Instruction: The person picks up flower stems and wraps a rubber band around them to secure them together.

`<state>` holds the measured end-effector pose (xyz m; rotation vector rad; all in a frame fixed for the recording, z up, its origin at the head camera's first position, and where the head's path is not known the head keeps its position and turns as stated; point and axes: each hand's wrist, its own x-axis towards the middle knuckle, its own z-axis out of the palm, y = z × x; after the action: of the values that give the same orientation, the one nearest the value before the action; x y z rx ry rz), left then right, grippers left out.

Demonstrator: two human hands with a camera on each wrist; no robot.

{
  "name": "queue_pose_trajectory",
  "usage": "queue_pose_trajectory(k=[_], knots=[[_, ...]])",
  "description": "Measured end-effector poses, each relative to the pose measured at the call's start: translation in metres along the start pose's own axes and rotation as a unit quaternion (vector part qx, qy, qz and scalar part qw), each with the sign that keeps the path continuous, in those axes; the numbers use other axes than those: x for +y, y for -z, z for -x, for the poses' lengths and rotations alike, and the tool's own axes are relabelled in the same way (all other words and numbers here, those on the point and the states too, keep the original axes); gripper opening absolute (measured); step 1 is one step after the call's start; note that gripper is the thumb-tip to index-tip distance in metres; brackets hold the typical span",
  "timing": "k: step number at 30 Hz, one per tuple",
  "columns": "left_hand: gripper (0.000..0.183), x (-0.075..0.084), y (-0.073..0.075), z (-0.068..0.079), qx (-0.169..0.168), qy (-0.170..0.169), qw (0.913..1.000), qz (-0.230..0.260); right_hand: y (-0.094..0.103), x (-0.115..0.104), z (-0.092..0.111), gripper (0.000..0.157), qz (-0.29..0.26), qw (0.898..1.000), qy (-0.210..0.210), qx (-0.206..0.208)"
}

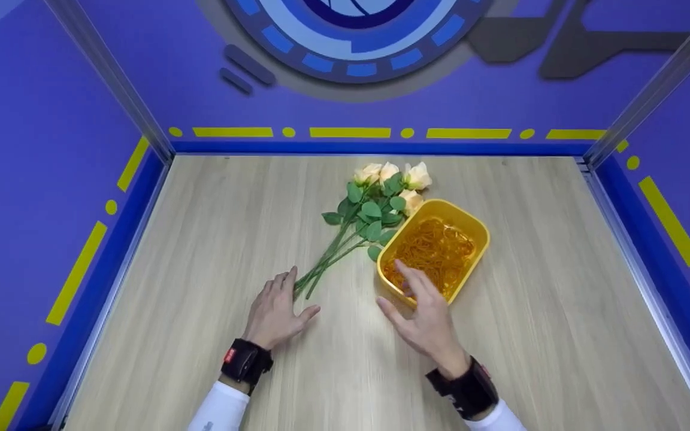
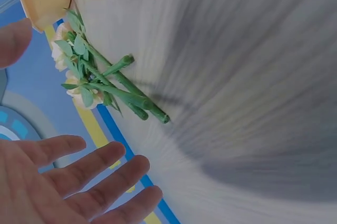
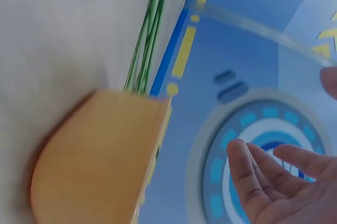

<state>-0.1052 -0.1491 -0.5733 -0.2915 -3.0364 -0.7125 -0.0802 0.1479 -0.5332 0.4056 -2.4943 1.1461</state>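
Several artificial roses (image 1: 368, 174) with pale peach blooms lie on the table, their green stems (image 1: 326, 263) pointing toward the person. My left hand (image 1: 274, 314) is beside the cut stem ends, fingers extended and palm facing them; in the left wrist view a gap shows between its fingers and the stems (image 2: 126, 90). My right hand (image 1: 427, 320) hovers at the near edge of a yellow plastic tub (image 1: 481, 239), fingertips over the rim, thumb outside, holding nothing. Inside the tub lies a tangle of orange-brown rubber bands or thin strands (image 1: 432, 251).
The wooden-topped table (image 1: 213, 227) is enclosed by a blue back wall (image 1: 141, 72) and side walls with yellow dashes. The tub stands close to the right of the blooms, and leaves reach its left side. Black straps (image 1: 248, 362) sit on both wrists.
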Motion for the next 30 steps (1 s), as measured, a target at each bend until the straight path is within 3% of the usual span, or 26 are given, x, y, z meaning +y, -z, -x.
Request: queue_pose_trajectory(k=[4,8,13,17,20,26,30], knots=[[0.09,-0.003,-0.004,-0.005,-0.006,0.011,0.9999,0.003,-0.022,-0.013,-0.003,0.061,-0.063,0.997,-0.024,-0.037],[0.088,-0.006,-0.008,-0.009,-0.005,0.015,0.9999,0.0,-0.043,-0.019,-0.006,0.055,-0.12,0.988,-0.058,-0.08],[0.085,-0.007,-0.012,-0.013,-0.004,0.023,0.9997,-0.004,-0.069,-0.018,-0.009,0.056,-0.184,0.969,-0.12,-0.116],[0.082,-0.008,-0.015,-0.017,0.001,0.023,0.9996,-0.013,-0.09,-0.017,-0.016,0.06,-0.224,0.95,-0.184,-0.118],[0.08,-0.006,-0.017,-0.02,0.006,0.02,0.9996,-0.018,-0.103,-0.014,-0.022,0.062,-0.269,0.929,-0.231,-0.106],[0.077,-0.001,-0.02,-0.022,0.01,0.024,0.9994,-0.021,-0.122,-0.011,-0.04,0.065,-0.365,0.863,-0.342,-0.07],[0.072,0.002,-0.023,-0.025,0.01,0.034,0.9992,-0.02,-0.129,-0.01,-0.051,0.067,-0.393,0.837,-0.378,-0.044]])
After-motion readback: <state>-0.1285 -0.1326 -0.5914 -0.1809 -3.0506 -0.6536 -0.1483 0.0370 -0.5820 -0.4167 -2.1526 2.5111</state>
